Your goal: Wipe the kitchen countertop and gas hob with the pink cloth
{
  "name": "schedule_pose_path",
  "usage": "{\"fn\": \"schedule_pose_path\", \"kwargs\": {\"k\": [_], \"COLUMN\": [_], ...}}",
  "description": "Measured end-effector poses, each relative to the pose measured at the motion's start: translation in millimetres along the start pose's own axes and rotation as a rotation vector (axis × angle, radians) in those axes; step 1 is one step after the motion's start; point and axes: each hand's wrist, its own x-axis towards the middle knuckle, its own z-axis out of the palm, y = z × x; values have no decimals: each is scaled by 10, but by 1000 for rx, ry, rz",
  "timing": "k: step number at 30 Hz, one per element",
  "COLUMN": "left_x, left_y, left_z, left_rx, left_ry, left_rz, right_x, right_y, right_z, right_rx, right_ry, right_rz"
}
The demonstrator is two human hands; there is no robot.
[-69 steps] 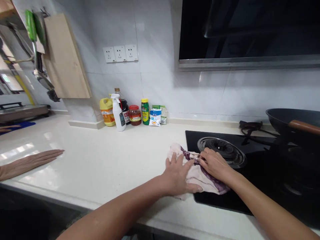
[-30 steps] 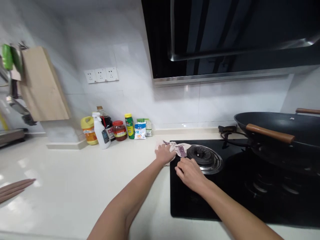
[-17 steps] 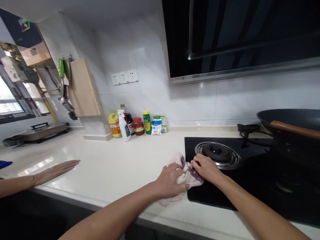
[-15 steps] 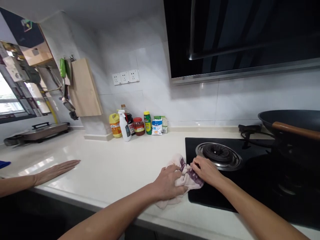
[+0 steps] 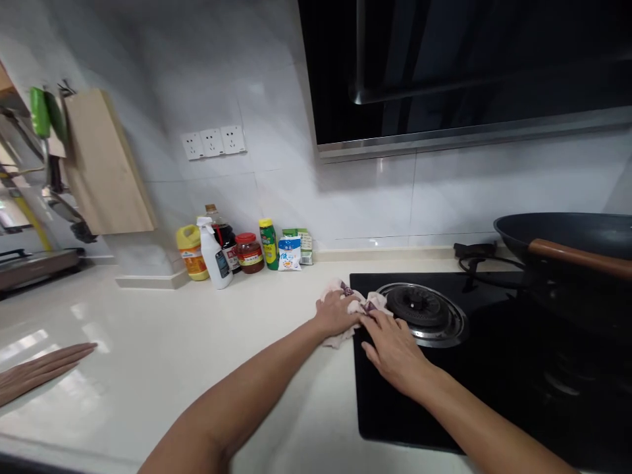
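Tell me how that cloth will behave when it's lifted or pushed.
The cloth will probably hang limp: it lies in soft folds. Being fabric, it's likely light. Pushed, it may bunch up, being crumpled beside the left hand.

Back wall [image 5: 365, 210] in pale, glossy tile with thin joints, three white socket plates [image 5: 213, 142] in a row upon it, and a broad black range hood [image 5: 469, 66] with a metallic lower edge jutting out at upper right. White countertop [image 5: 207, 355] below, polished, a low raised ledge [image 5: 395, 255] along its rear; at left a wall projection [image 5: 145, 260] with its own base strip, a light wooden board [image 5: 108, 161] hanging against it. Bright streaked reflections [image 5: 24, 345] on the counter's left, upper wall corner greyer, in shade.
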Motion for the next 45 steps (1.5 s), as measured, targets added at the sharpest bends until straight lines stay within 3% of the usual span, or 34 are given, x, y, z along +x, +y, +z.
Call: {"fn": "schedule_pose_path", "kwargs": {"k": [4, 8, 12, 15, 18, 22, 28, 33, 36, 40, 45], "left_x": [602, 1017, 1215, 1211, 1063, 638, -359, -1300, -1713, -1805, -1221], "left_y": [-83, -156, -220, -292, -363, -363, -136, -39, -38, 15, 98], "left_z": [54, 74, 67, 52, 28, 10, 19, -15, -60, -122, -102], "left_rx": [8, 19, 24, 28, 42, 66, 84, 30, -48, -66, 27], "left_ry": [31, 74, 117, 129, 141, 158, 142, 106, 59, 22, 77], "left_rz": [-103, -193, -254, -246, -228, -176, -11, 146, 190, 174, 115], "right_x": [9, 23, 25, 17, 9, 51, 133, 51, 0, -28, -4], "right_y": [-54, -57, -22, -12, -15, 18, 187, 164, 78, 7, 28], "right_z": [11, -30, -82, -104, -97, -68, -43, 29, 66, 85, 101], "right_rx": [39, 48, 66, 52, 54, 89, 137, 120, 138, 163, 114], "right_ry": [-126, -151, -147, -159, -158, -121, 11, -12, -34, -58, -48], "right_rz": [-38, -23, -37, -42, -44, -11, 148, 102, 89, 46, 49]}}
